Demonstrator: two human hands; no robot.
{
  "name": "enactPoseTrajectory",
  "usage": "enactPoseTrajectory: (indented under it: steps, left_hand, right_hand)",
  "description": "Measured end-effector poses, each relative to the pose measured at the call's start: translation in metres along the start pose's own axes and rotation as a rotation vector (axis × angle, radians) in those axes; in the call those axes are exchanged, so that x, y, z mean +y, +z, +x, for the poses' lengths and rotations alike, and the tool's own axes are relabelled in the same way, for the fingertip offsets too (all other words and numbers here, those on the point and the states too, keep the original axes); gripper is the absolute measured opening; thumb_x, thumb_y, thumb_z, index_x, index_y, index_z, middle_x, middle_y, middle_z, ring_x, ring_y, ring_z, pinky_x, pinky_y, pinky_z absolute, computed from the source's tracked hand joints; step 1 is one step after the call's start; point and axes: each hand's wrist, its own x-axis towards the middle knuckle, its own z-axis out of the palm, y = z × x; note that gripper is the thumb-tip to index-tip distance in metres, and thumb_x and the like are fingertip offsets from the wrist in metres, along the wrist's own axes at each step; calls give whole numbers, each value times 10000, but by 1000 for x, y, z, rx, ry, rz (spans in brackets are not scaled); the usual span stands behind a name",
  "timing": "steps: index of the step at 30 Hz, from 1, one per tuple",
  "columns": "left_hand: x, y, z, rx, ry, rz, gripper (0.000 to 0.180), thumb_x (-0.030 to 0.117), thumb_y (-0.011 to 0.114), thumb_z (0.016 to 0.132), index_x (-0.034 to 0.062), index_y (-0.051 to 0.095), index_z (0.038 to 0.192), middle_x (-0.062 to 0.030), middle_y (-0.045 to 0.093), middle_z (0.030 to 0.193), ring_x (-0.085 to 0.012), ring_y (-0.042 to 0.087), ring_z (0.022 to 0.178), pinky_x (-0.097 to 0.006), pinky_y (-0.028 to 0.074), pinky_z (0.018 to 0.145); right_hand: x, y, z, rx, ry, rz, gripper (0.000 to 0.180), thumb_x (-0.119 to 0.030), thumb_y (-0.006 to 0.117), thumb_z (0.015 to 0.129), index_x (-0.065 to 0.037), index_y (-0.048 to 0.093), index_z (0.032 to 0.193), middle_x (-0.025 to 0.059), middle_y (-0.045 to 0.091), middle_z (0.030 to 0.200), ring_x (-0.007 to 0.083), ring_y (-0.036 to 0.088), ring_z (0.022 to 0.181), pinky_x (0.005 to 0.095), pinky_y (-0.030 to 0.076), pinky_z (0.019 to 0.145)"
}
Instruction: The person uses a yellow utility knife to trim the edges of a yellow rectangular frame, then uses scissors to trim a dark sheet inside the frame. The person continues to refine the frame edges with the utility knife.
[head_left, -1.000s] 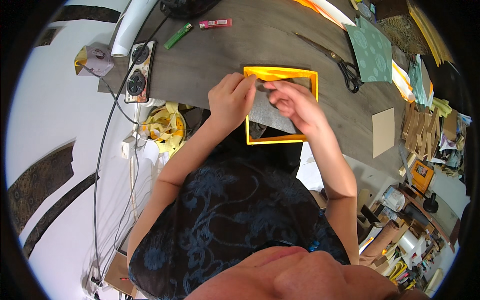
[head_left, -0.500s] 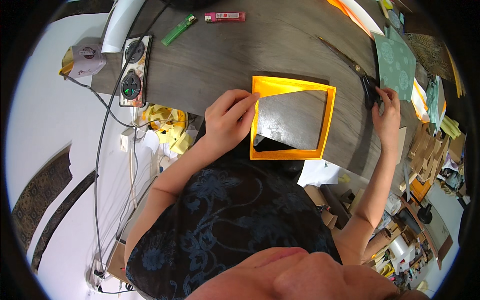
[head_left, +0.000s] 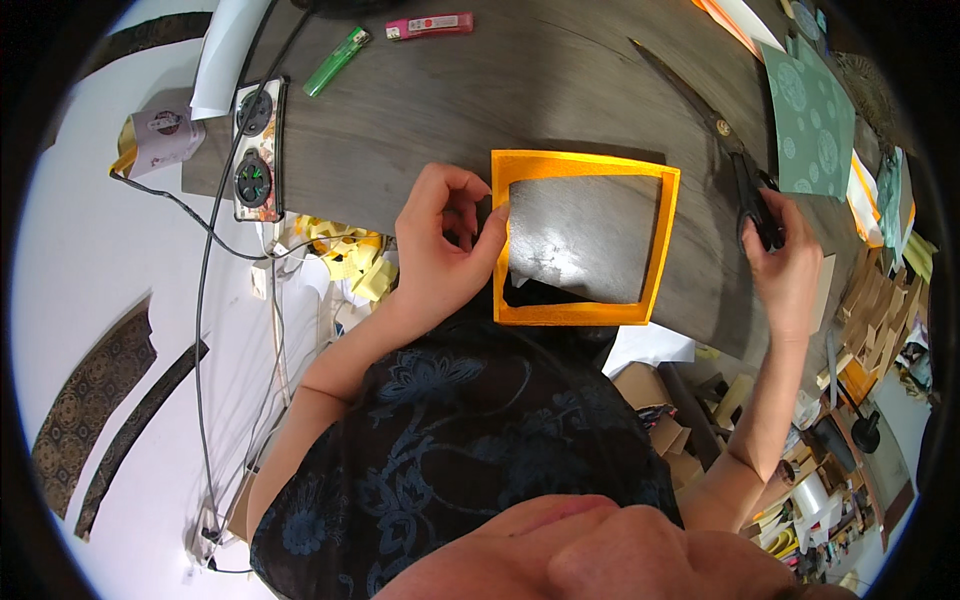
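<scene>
A square yellow-orange frame [head_left: 588,314] lies at the near edge of the grey table, its lower side overhanging my lap. At its left side, my left hand [head_left: 445,235] holds it with the thumb against the edge and the fingers curled. To the right of the frame, my right hand [head_left: 785,262] is closed round the black handles of a pair of scissors [head_left: 722,128]. The scissors' dark blades are together and point away to the far left, the tip seemingly on or just above the tabletop.
A green lighter [head_left: 337,62] and a pink lighter [head_left: 430,25] lie at the far side. A power strip [head_left: 258,150] with cables sits at the left, above yellow scraps [head_left: 352,262]. Green patterned paper [head_left: 812,120] is at the far right; cardboard pieces [head_left: 868,310] are beyond the right edge.
My right hand has closed round the scissors' handles. My left fingers have curled back from the frame's upper left corner, while the thumb stays at its left edge.
</scene>
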Motion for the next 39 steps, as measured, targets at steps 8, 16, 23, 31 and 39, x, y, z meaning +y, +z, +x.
enactPoseTrajectory:
  steps: [8, 16, 23, 31, 39]
  left_hand:
    - [32, 4, 28, -110, -83, -515, 265, 158, 558, 1097, -14, 644, 1278, -81, 697, 1046, -104, 649, 890, -260, 559, 798]
    - [53, -10, 7, -306, -191, -825, 511, 376, 464, 1134, -82, 690, 1162, -175, 736, 1030, -192, 725, 859, -309, 599, 821]
    - [60, -36, -30, -321, -127, -507, 228, 193, 706, 1026, -34, 726, 1029, -108, 753, 871, -146, 724, 747, -278, 601, 690]
    - [-38, -125, -61, 174, -138, 173, 503, 335, 580, 1097, 15, 639, 713, -38, 585, 591, -106, 529, 499, -296, 423, 533]
    - [-37, -95, -72, 78, 222, 657, 261, 156, 800, 901, 7, 682, 1080, -146, 707, 1032, -258, 713, 794, -364, 561, 683]
  right_hand:
    - [-33, 20, -63, 218, -213, 77, 461, 84, 769, 789, 10, 638, 1225, 179, 703, 1097, 325, 726, 944, 430, 587, 819]
    - [-53, 23, -110, 273, -281, 73, 549, -58, 814, 736, -6, 653, 1258, 175, 666, 1122, 369, 673, 972, 453, 556, 828]
    - [-63, 17, -133, 370, -407, -39, 548, -91, 827, 732, -12, 657, 1247, 160, 674, 1135, 360, 667, 956, 447, 542, 827]
    - [-58, 30, -161, 288, -115, 311, 437, -96, 810, 788, -19, 651, 1188, 109, 677, 1047, 214, 653, 820, 319, 516, 700]
    - [-91, 59, -136, -158, 232, 1440, 318, -159, 790, 932, -57, 551, 1115, 25, 668, 946, 88, 602, 857, 244, 450, 769]
